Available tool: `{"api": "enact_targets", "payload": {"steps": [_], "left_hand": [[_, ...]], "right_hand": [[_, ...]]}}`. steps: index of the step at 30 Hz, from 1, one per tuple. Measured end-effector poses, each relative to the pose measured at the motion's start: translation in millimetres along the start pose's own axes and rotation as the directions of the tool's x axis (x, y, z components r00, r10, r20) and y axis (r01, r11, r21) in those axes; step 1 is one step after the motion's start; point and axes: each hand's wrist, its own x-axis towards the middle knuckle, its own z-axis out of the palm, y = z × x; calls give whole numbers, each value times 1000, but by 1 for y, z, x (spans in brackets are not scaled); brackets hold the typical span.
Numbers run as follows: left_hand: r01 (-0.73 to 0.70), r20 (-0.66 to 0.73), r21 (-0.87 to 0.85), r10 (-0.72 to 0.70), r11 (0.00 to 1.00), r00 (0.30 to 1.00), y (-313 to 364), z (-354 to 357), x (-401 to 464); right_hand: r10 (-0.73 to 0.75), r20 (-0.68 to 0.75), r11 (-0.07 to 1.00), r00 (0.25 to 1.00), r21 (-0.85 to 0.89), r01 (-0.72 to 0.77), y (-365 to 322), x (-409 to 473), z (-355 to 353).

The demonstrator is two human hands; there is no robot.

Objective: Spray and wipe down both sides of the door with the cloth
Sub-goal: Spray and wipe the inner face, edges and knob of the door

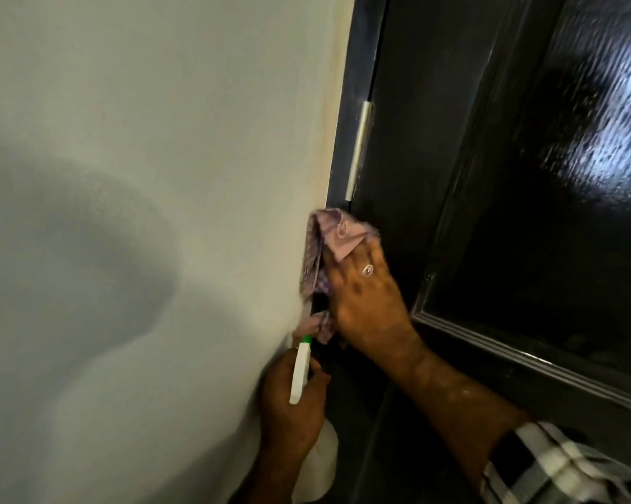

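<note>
The door [408, 147] is glossy black with a raised panel, filling the right half of the head view. A crumpled lilac cloth [334, 234] lies against the door's hinge edge, just below the silver hinge [359, 147]. My right hand [364, 303], a ring on one finger, presses the cloth onto the door with its fingers under the fabric. Lower down, my left hand [292, 405] grips a white spray bottle [301, 369] with a green nozzle tip, held close to the frame and pointing up.
A pale painted wall [143, 176] takes up the left half, meeting the dark door frame [346, 103]. The door's recessed glossy panel [561, 176] reflects light at the upper right. A checked sleeve [561, 467] shows at the bottom right.
</note>
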Motion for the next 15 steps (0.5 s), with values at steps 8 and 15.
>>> {"api": "enact_targets", "payload": {"steps": [8,15], "left_hand": [[131,69,-128,-123,983,990,10,16,-14],[195,192,-188,-158,963,969,40,35,-40]], "right_hand": [[-72,38,995,997,-60,74,71,-118,-32],[59,26,991,998,-120,-55,67,-114,-41]]}}
